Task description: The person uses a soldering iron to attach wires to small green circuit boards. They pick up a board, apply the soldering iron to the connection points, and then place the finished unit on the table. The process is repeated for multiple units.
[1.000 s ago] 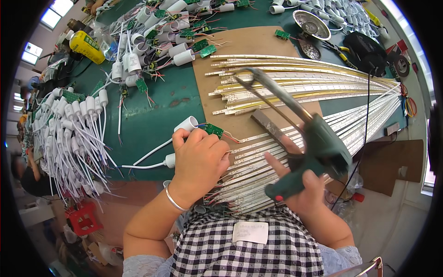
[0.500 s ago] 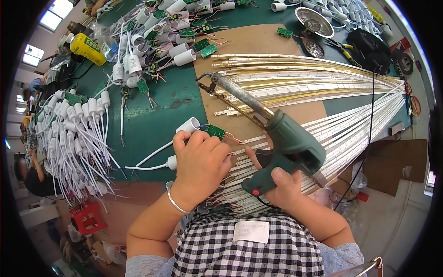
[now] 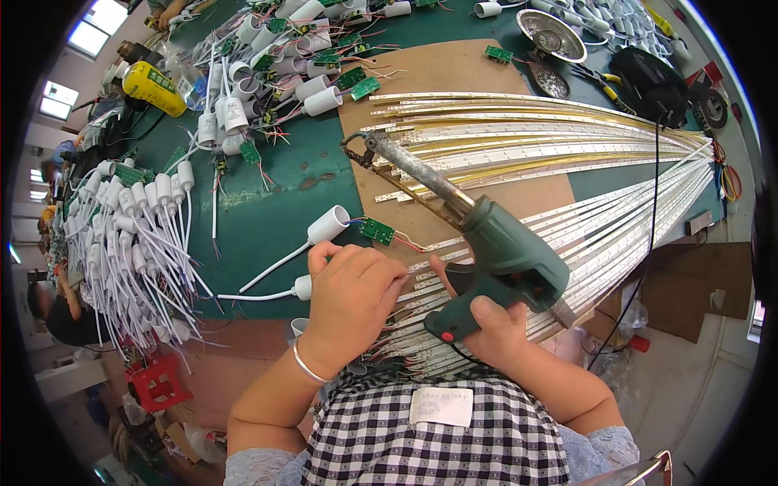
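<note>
While the right hand grips the green pistol-shaped soldering gun, its grey scorched metal barrel points toward ten o'clock; the left hand lies clenched on white LED strips.

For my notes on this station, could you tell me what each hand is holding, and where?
The right hand grips the green soldering gun by its handle. The left hand rests on the LED strips; any grasp is hidden.
</note>
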Tool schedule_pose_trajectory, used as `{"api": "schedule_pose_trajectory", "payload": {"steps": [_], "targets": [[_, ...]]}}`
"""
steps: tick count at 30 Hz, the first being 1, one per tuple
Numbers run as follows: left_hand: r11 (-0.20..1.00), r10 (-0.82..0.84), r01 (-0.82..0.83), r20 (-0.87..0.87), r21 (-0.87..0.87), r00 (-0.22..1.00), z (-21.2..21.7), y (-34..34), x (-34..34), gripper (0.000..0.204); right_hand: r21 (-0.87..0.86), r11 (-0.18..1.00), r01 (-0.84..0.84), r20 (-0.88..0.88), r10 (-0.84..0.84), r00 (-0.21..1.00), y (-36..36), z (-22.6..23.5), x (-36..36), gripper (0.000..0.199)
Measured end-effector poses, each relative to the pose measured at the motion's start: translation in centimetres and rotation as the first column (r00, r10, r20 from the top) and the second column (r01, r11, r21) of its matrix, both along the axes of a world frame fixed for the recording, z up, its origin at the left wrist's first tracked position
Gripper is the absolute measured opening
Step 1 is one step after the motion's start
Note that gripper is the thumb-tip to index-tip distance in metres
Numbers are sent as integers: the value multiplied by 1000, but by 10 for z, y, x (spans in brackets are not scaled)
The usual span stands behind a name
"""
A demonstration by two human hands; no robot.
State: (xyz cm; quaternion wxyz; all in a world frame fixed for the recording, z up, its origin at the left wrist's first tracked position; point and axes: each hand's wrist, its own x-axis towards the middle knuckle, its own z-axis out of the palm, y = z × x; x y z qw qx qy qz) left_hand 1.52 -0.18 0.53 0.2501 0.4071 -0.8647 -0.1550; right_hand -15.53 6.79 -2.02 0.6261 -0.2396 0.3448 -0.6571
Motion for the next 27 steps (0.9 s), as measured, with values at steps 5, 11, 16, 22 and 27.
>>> {"api": "schedule_pose_trajectory", "payload": {"steps": [5, 11, 16, 22, 27], "targets": [[999, 26, -25, 75, -24, 997, -3, -3, -5, 12, 42, 998, -43, -6, 43, 999, 0, 3, -2, 94], [998, 27, -22, 104, -52, 994, -7, -4, -7, 14, 53, 997, -63, -10, 64, 998, 2, 2, -2, 94], [995, 28, -15, 131, -99, 991, -8, -3, -8, 15, 78, 994, -70, -7, 71, 997, 2, 4, -1, 93], [994, 18, -6, 111, -114, 994, -9, -4, -9, 15, 14, 1000, 17, -87, -15, 996, -2, 7, 0, 75], [997, 9, 0, 120, -75, 993, -9, -8, -7, 15, 90, 996, 14, -248, 9, 969, 20, 44, -19, 74]]}}
